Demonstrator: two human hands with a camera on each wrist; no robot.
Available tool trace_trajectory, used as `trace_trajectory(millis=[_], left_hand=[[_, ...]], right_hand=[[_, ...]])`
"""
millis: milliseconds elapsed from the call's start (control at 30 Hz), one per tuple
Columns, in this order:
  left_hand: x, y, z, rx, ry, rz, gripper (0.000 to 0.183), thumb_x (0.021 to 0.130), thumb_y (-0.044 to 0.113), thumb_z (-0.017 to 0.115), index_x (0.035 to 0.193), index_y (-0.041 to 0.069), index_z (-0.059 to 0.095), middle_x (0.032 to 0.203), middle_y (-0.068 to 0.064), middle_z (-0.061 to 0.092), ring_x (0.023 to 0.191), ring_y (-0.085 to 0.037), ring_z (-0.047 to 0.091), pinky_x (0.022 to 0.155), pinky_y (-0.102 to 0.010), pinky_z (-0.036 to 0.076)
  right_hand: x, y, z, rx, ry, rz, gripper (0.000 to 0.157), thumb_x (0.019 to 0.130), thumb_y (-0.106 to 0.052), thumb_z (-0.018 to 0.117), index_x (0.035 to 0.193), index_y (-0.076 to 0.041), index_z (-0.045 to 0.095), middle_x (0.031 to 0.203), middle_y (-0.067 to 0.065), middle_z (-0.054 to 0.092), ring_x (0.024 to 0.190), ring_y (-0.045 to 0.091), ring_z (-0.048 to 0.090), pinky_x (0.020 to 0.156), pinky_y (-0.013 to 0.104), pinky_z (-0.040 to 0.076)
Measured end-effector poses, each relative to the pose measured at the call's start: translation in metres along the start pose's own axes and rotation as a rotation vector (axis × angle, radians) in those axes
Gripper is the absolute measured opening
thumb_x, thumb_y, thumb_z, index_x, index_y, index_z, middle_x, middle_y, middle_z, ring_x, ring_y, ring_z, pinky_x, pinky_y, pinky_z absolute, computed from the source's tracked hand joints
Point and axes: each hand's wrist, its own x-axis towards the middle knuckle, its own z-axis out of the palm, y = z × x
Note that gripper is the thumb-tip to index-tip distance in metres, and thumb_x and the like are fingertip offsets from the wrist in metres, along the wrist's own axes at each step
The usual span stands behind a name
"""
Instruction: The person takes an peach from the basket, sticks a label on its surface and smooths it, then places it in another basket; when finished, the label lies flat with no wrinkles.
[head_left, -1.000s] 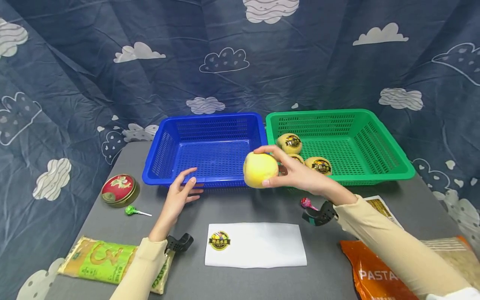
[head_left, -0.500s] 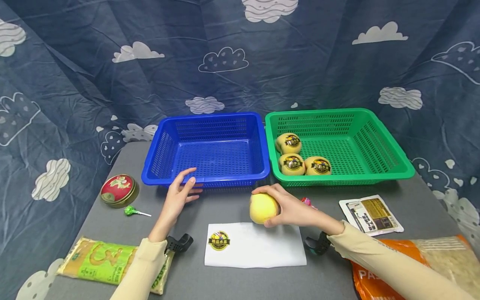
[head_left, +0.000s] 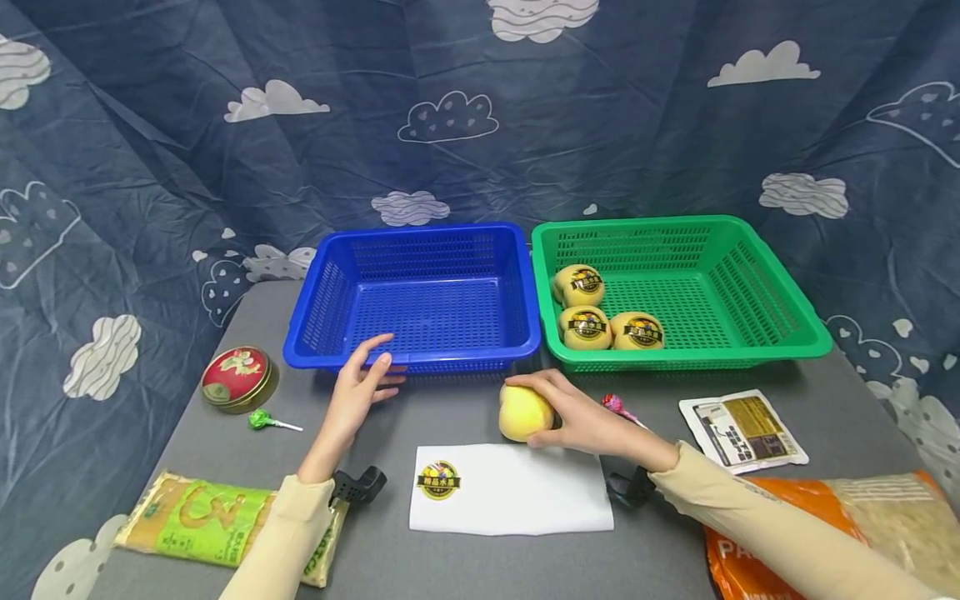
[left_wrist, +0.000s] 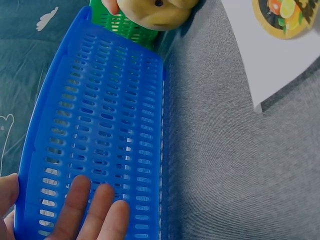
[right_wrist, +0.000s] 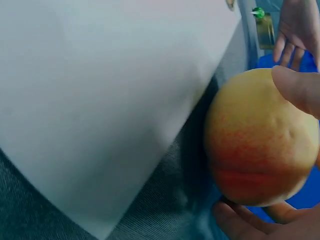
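My right hand (head_left: 581, 417) holds a yellow peach (head_left: 524, 412) between thumb and fingers, low over the table just behind a white sheet (head_left: 517, 492). A red blush and a crease show on the peach (right_wrist: 260, 145) in the right wrist view. One round fruit sticker (head_left: 438, 481) lies at the sheet's left end. My left hand (head_left: 360, 392) is at the front of the blue basket (head_left: 420, 364), its fingers fairly straight beside the outer wall; whether they touch it I cannot tell. Inside the green basket (head_left: 697, 358), several stickered fruits (head_left: 585, 327) sit at the left.
Left on the table are a round red tin (head_left: 237, 377), a green lollipop (head_left: 261, 419) and a yellow-green food packet (head_left: 202, 521). To the right are a pink lollipop (head_left: 615, 404), a white sachet (head_left: 742, 429) and an orange pasta bag (head_left: 750, 567), partly behind the right sleeve.
My right hand has brought the peach down and towards me, from in front of the green basket's left corner to just behind the white sheet. The left hand has stayed put.
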Motion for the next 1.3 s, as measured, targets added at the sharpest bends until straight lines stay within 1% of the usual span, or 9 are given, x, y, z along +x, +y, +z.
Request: trace_trajectory(millis=[133, 267, 433, 567, 700, 833, 967, 1100, 1300], left_hand=[[0.0, -0.007, -0.006, -0.003, -0.061, 0.033, 0.043, 0.097, 0.014, 0.04, 0.138, 0.008, 0.031, 0.11, -0.039, 0.049, 0.098, -0.052, 0.05, 0.08, -0.054, 0.043], [-0.006, -0.019, -0.013, 0.047, -0.185, 0.117, 0.048, 0.096, 0.012, 0.043, 0.141, 0.013, 0.028, 0.114, -0.034, 0.048, 0.099, -0.047, 0.051, 0.079, -0.05, 0.045], [-0.024, -0.026, -0.011, 0.26, -0.326, 0.241, 0.044, 0.087, 0.012, 0.06, 0.129, 0.01, 0.047, 0.115, -0.017, 0.054, 0.098, -0.035, 0.054, 0.078, -0.036, 0.049], [-0.041, -0.029, -0.003, 0.458, -0.447, 0.28, 0.047, 0.078, 0.017, 0.071, 0.121, 0.008, 0.055, 0.116, -0.005, 0.053, 0.097, -0.029, 0.054, 0.077, -0.029, 0.048], [-0.053, -0.037, 0.006, 0.651, -0.536, 0.323, 0.052, 0.073, 0.021, 0.074, 0.12, 0.007, 0.056, 0.114, 0.0, 0.051, 0.096, -0.02, 0.053, 0.077, -0.028, 0.047], [-0.059, -0.042, 0.015, 0.799, -0.551, 0.341, 0.053, 0.071, 0.021, 0.075, 0.119, 0.007, 0.057, 0.111, 0.002, 0.049, 0.1, -0.015, 0.048, 0.083, -0.031, 0.043], [-0.061, -0.046, 0.02, 0.871, -0.528, 0.348, 0.053, 0.068, 0.018, 0.076, 0.117, 0.007, 0.058, 0.109, 0.002, 0.048, 0.104, -0.016, 0.044, 0.089, -0.036, 0.04], [-0.062, -0.05, 0.023, 0.904, -0.501, 0.377, 0.049, 0.065, 0.016, 0.077, 0.11, 0.009, 0.06, 0.108, 0.001, 0.045, 0.104, -0.017, 0.043, 0.088, -0.036, 0.04], [-0.063, -0.052, 0.024, 0.923, -0.491, 0.392, 0.042, 0.063, 0.015, 0.078, 0.102, 0.014, 0.061, 0.102, 0.004, 0.043, 0.1, -0.015, 0.042, 0.084, -0.032, 0.041]], right_hand=[[-0.002, -0.008, -0.004, -0.019, 0.05, -0.033, 0.067, 0.073, -0.021, 0.075, 0.132, -0.023, 0.042, 0.123, 0.004, 0.04, 0.109, 0.02, 0.043, 0.084, 0.045, 0.041], [-0.003, -0.019, -0.005, -0.017, 0.124, -0.108, 0.058, 0.074, -0.017, 0.075, 0.126, -0.018, 0.049, 0.123, -0.002, 0.043, 0.114, 0.018, 0.041, 0.089, 0.045, 0.039], [-0.003, -0.034, 0.0, -0.01, 0.189, -0.244, 0.047, 0.075, -0.01, 0.072, 0.119, -0.012, 0.055, 0.12, -0.002, 0.049, 0.114, 0.017, 0.044, 0.092, 0.04, 0.039], [-0.003, -0.045, 0.01, -0.003, 0.158, -0.334, 0.041, 0.076, -0.008, 0.07, 0.115, -0.011, 0.056, 0.116, -0.001, 0.053, 0.109, 0.015, 0.047, 0.089, 0.034, 0.041], [-0.006, -0.052, 0.023, -0.024, 0.031, -0.369, 0.037, 0.078, -0.009, 0.068, 0.113, -0.011, 0.056, 0.113, -0.002, 0.054, 0.107, 0.012, 0.048, 0.09, 0.031, 0.04], [-0.011, -0.051, 0.036, -0.129, -0.136, -0.337, 0.036, 0.079, -0.014, 0.067, 0.113, -0.012, 0.057, 0.115, -0.003, 0.052, 0.109, 0.011, 0.046, 0.092, 0.03, 0.038], [-0.018, -0.047, 0.043, -0.24, -0.26, -0.301, 0.037, 0.078, -0.016, 0.067, 0.114, -0.016, 0.058, 0.119, -0.002, 0.05, 0.112, 0.014, 0.043, 0.095, 0.031, 0.035], [-0.025, -0.041, 0.043, -0.292, -0.302, -0.313, 0.038, 0.075, -0.013, 0.069, 0.112, -0.017, 0.06, 0.123, 0.001, 0.049, 0.115, 0.018, 0.04, 0.095, 0.034, 0.034], [-0.033, -0.025, 0.039, -0.34, -0.291, -0.391, 0.047, 0.068, -0.007, 0.071, 0.112, -0.02, 0.06, 0.129, 0.002, 0.045, 0.118, 0.02, 0.038, 0.093, 0.035, 0.036]])
